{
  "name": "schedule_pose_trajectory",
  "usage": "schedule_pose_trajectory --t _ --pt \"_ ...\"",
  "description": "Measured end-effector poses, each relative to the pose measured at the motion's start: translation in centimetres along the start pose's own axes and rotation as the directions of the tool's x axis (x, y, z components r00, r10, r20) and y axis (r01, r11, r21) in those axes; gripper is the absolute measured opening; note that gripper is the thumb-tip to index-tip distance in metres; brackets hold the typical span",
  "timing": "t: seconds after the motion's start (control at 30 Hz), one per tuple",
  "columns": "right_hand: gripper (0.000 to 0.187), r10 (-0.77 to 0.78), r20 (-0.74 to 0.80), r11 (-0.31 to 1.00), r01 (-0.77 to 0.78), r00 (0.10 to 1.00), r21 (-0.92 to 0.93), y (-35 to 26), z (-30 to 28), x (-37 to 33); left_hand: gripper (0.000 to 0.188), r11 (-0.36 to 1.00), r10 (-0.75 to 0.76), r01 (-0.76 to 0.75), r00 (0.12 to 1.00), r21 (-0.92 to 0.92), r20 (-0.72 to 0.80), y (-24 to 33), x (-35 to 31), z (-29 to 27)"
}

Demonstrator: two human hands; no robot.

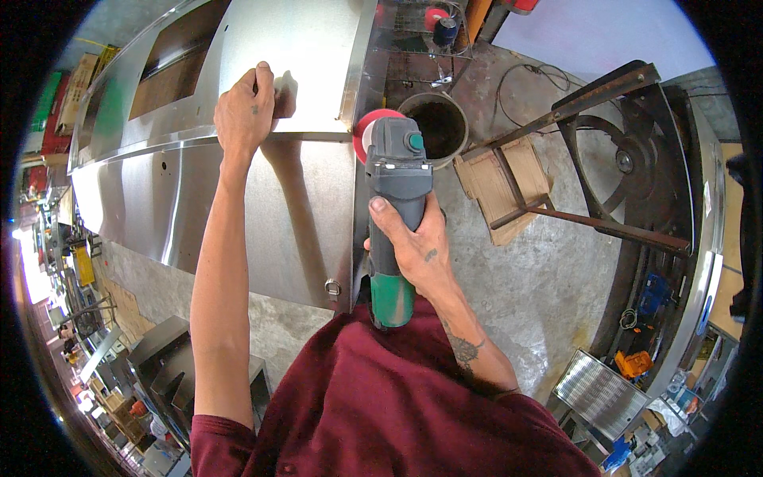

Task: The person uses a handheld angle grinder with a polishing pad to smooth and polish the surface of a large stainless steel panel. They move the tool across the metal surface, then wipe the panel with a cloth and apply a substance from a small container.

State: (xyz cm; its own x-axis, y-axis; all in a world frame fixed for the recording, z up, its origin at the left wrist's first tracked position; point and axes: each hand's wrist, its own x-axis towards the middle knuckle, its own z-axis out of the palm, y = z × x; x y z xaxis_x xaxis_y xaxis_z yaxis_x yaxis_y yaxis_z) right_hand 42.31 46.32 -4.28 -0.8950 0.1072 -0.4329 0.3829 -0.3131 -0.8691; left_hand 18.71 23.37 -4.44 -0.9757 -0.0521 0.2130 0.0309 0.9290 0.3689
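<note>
My right hand [415,246] is wrapped round the body of a grey and green angle grinder [402,184]. The grinder's red disc [367,132] is at the right end edge of a large stainless steel cabinet [300,187]; I cannot tell whether it touches the metal. Curled into a fist, my left hand [245,111] rests near the front top edge of the cabinet, left of the grinder. Its fingertips are hidden, so anything in them cannot be made out. The hand's reflection and the arm's shadow show on the bright steel.
A round bucket [433,123] stands just beyond the grinder. Flattened cardboard [509,187] lies on the concrete floor under a rusty metal frame with a fan [624,163]. A wire rack [409,36] stands behind. Dark metal pieces [167,362] lie at lower left; a ridged metal panel [602,393] is lower right.
</note>
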Motion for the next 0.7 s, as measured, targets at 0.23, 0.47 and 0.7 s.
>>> schedule_pose_trajectory --t 0.23,0.47,0.7 --pt "0.066 0.022 -0.022 1.000 -0.022 1.000 -0.015 0.4 -0.1 0.5 0.066 1.000 -0.005 0.005 1.000 0.006 -0.006 0.3 -0.2 -0.2" --pt "0.066 0.051 -0.024 0.999 -0.051 0.998 -0.011 1.3 -0.3 1.2 0.067 1.000 -0.025 0.025 1.000 0.012 0.014 0.7 -0.3 -0.5" --pt "0.065 0.044 -0.039 0.999 -0.044 0.998 -0.014 0.9 -0.1 1.0 0.068 0.999 -0.023 0.022 0.999 0.026 0.030 0.5 -0.1 -0.6"
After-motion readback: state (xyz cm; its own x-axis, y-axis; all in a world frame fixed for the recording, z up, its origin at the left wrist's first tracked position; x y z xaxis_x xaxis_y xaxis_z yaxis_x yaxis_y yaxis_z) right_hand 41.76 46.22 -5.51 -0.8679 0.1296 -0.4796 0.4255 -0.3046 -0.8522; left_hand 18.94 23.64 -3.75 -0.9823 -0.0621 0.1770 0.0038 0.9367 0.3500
